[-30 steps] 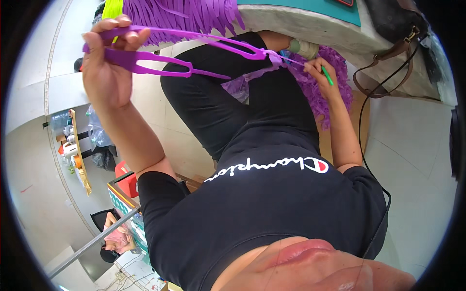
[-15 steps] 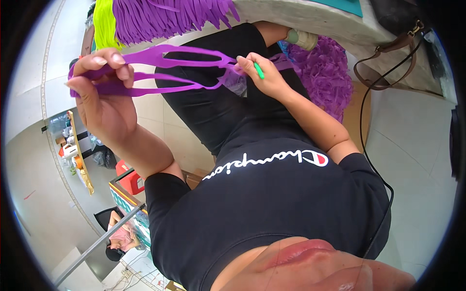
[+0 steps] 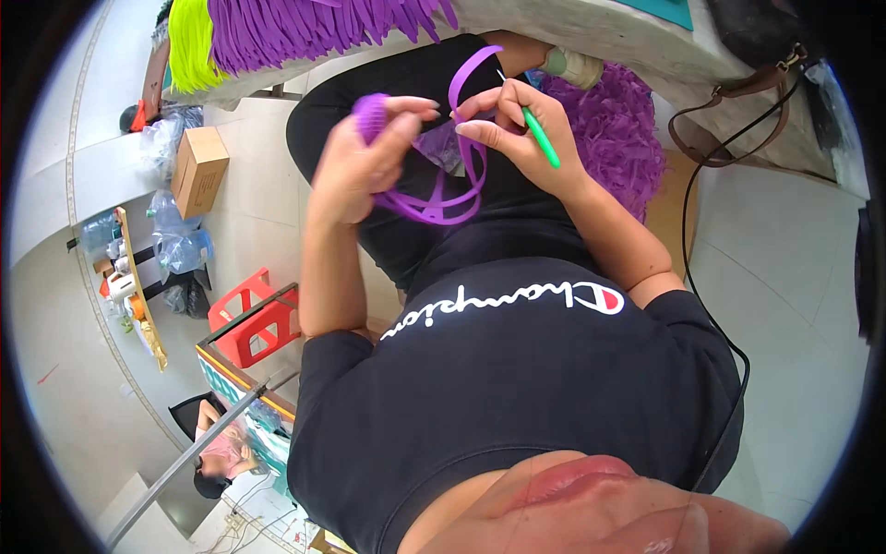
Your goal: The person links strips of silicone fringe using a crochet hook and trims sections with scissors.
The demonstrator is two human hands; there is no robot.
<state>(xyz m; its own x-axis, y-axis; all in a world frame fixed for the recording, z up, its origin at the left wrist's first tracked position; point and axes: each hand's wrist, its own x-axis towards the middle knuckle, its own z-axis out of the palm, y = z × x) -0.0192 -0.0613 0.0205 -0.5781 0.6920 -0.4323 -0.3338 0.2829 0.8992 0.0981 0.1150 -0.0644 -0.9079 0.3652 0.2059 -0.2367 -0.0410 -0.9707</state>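
Observation:
My left hand (image 3: 362,166), slightly blurred, is closed around a gathered part of a thin, flexible purple strap (image 3: 434,212) with long cut-out openings. The strap loops down over my lap and up towards my right hand (image 3: 540,120). That hand grips a slim tool with a green handle (image 3: 542,138) and a thin metal tip pointing up and away. Its thumb and index finger are at the strap, one end of which curls up above them. Between the hands, a crumpled translucent purple piece (image 3: 440,148) lies on my dark trousers.
Many purple strips (image 3: 314,32) and lime-green strips (image 3: 192,51) hang over the table edge. Purple scraps (image 3: 614,138) are heaped at the right. A black cable (image 3: 688,208) runs past my right arm. Left are a cardboard box (image 3: 198,171), a red stool (image 3: 254,319) and a seated person (image 3: 220,452).
My left hand has come right and inward, gathering the strap that was stretched between both hands; it now hangs in slack loops. My right hand has shifted slightly right, its tool turned.

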